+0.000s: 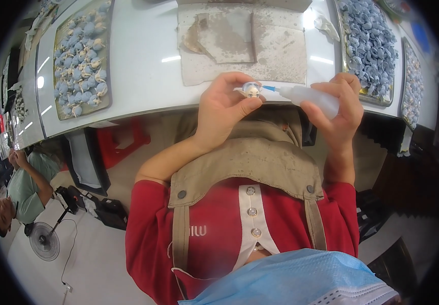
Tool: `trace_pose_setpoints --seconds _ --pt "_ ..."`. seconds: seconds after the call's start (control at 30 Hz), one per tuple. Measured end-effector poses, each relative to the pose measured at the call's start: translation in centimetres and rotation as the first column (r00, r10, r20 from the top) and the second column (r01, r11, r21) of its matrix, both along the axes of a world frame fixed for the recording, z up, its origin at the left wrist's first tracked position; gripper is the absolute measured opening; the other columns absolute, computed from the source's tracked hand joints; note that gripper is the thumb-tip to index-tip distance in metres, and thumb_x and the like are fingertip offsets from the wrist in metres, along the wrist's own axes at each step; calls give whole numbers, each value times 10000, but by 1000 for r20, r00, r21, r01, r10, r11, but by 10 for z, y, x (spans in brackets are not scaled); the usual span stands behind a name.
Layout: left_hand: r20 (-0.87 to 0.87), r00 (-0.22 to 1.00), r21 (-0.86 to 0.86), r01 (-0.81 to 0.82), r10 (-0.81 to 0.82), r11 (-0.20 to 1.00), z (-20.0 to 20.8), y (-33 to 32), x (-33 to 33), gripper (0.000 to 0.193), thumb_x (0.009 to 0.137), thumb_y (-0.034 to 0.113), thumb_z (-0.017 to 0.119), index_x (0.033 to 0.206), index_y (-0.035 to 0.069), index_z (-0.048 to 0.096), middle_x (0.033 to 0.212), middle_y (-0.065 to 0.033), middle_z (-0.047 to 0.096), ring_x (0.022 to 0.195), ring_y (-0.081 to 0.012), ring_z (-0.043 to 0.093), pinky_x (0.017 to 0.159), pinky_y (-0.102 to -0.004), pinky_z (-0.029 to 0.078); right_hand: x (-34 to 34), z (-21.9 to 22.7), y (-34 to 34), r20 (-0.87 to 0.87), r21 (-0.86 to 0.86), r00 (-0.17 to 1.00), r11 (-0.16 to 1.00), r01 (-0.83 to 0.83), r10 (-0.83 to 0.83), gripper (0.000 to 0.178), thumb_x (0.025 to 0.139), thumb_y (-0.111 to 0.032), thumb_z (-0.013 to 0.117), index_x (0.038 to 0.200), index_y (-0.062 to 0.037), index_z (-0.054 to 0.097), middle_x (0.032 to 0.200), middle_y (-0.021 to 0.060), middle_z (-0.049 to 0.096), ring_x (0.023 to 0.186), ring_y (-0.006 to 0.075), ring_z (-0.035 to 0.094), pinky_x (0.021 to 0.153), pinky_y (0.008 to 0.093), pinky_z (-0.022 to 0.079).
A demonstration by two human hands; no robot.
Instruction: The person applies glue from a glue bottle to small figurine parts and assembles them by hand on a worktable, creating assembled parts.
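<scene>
Between the thumb and fingers of my left hand (pixel 225 104) is a small doll head (pixel 252 90) with a painted face and pale blue-grey on top. My right hand (pixel 342 104) wraps round a translucent white squeeze bottle (pixel 311 99), tipped on its side. Its thin blue nozzle (pixel 269 88) points left and reaches the side of the head; whether it touches cannot be told. Both hands are raised at the table's front edge, just in front of a stained sheet of cardboard (pixel 199 73).
A tray (pixel 102 99) of blue-grey and cream figure parts lies on the white table (pixel 143 66) at left. Another tray (pixel 382 96) at right is heaped with blue-grey pieces. Beneath the table stands a red stool (pixel 123 140). A person (pixel 34 175) sits at far left, near a fan (pixel 44 241).
</scene>
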State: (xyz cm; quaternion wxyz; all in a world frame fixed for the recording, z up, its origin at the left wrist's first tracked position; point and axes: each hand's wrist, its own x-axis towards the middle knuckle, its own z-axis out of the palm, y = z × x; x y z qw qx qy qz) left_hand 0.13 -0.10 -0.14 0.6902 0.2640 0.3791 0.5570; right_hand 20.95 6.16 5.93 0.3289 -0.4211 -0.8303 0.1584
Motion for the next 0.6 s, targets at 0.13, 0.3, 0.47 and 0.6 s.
trace_pose_setpoints --seconds 0.13,0.3,0.47,0.6 --pt "24 1000 -20 -12 13 1000 -4 2 -3 312 819 -2 614 1100 11 480 1059 -117 574 894 -162 598 800 -267 489 0 1 5 -48 -43 999 999 21 -23 281 565 -167 780 767 -39 631 704 57 551 766 231 476 709 315 374" --pt "60 998 -48 -2 5 999 -6 4 -10 308 837 73 621 1107 20 482 1062 -121 585 878 -149 593 766 -245 491 -6 -9 20 -123 -125 989 990 70 -85 220 637 -150 738 784 -29 628 748 57 568 781 212 494 718 303 384" --pt "171 985 -188 69 -36 980 -2 9 -10 310 859 136 601 1124 31 480 1039 -127 590 836 -171 595 753 -258 468 -21 -47 46 -210 -312 939 929 201 -273 193 743 -192 691 844 -36 637 811 95 604 776 208 553 700 315 416" --pt "367 922 -171 199 -124 965 -4 9 -14 331 860 183 603 1129 33 480 1026 -132 597 837 -171 593 755 -260 472 -28 -66 60 -122 -247 961 945 212 -248 225 753 -241 685 864 -49 648 824 100 620 793 237 568 712 333 424"
